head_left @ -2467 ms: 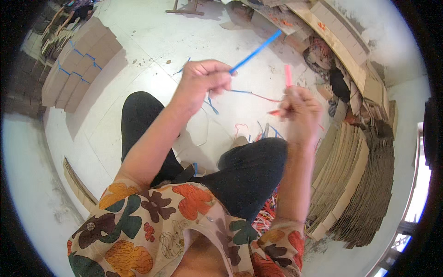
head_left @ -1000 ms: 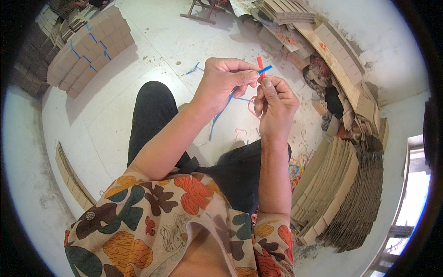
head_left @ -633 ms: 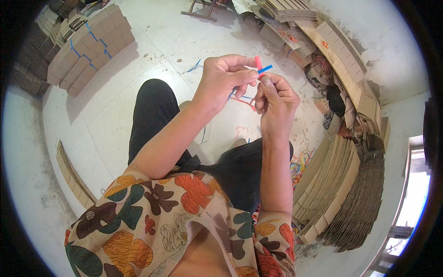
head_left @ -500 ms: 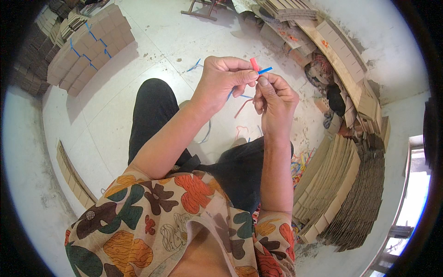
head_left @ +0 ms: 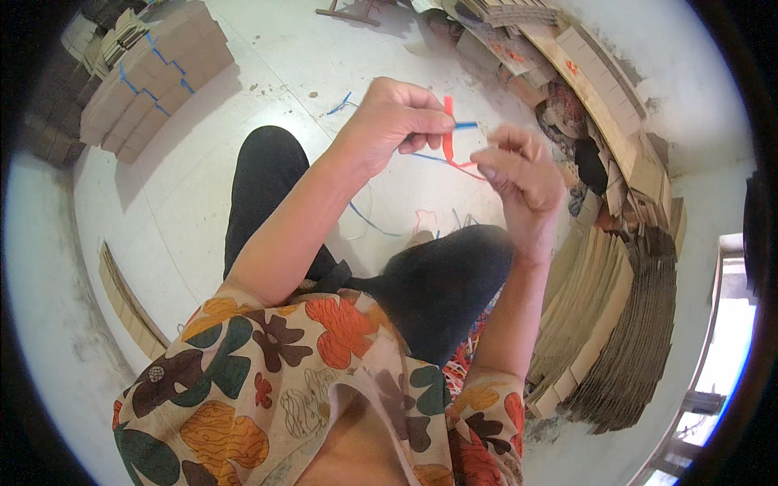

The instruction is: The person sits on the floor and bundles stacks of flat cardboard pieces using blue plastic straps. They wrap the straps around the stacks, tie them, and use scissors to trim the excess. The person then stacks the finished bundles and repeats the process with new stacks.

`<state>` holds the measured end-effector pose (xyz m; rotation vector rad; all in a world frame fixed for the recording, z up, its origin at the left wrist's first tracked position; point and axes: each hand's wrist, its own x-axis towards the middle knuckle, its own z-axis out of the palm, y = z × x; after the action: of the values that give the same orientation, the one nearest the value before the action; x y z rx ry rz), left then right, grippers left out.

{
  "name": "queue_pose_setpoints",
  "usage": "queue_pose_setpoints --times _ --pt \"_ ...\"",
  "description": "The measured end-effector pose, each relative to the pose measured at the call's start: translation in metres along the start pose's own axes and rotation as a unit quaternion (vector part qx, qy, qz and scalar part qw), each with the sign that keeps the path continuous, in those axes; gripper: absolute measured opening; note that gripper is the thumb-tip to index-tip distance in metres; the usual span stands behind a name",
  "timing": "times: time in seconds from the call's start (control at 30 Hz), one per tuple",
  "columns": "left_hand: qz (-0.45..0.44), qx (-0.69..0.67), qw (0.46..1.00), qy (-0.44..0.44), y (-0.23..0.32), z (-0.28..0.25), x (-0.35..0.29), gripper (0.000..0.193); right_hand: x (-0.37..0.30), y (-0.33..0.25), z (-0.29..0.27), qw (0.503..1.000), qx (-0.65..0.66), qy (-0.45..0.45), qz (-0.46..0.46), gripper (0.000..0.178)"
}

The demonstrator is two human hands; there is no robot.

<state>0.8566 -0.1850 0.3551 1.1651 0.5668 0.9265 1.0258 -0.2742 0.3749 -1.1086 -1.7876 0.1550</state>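
In front of me, my left hand (head_left: 395, 120) is closed in a pinch on a red plastic strap (head_left: 447, 146) and a blue strap (head_left: 465, 125) where the two cross. The red strap's short end stands up above my thumb. Its lower part bends toward my right hand (head_left: 525, 176), whose thumb and fingers are pinched on it, somewhat smeared by motion. A length of blue strap runs out below the left fingers, and another blue strip (head_left: 373, 220) curves lower down, over the floor and beside my knee.
Cardboard bundles bound with blue straps (head_left: 158, 85) stand at the far left. Stacked cardboard sheets (head_left: 620, 324) lean at the right, near a heap of colourful strap pieces (head_left: 463, 356). More flat cardboard (head_left: 596, 109) lies along the right wall. A wooden stand's foot (head_left: 348, 16) shows at the back.
My right hand has moved right and slightly down, away from the left, drawing the red strap out between them. My left hand keeps its pinch on the crossed straps.
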Motion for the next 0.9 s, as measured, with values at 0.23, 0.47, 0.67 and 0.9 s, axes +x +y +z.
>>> queue_pose_setpoints --times 0.23,0.47,0.67,0.9 --pt "-0.004 -0.073 0.995 -0.072 -0.006 0.019 -0.003 0.012 0.003 0.003 0.031 0.976 0.094 0.137 0.145 0.009" --pt "0.016 -0.144 0.988 -0.052 -0.003 0.024 -0.015 0.021 0.0 -0.005 0.045 0.969 -0.144 0.196 0.035 0.006" --pt "-0.014 0.012 0.999 -0.033 -0.014 0.026 -0.011 0.015 -0.006 0.006 0.03 0.981 -0.12 0.155 0.002 0.007" --pt "-0.043 0.069 0.988 -0.131 -0.008 0.03 -0.012 0.014 -0.009 0.001 -0.007 0.921 0.215 0.058 0.321 0.009"
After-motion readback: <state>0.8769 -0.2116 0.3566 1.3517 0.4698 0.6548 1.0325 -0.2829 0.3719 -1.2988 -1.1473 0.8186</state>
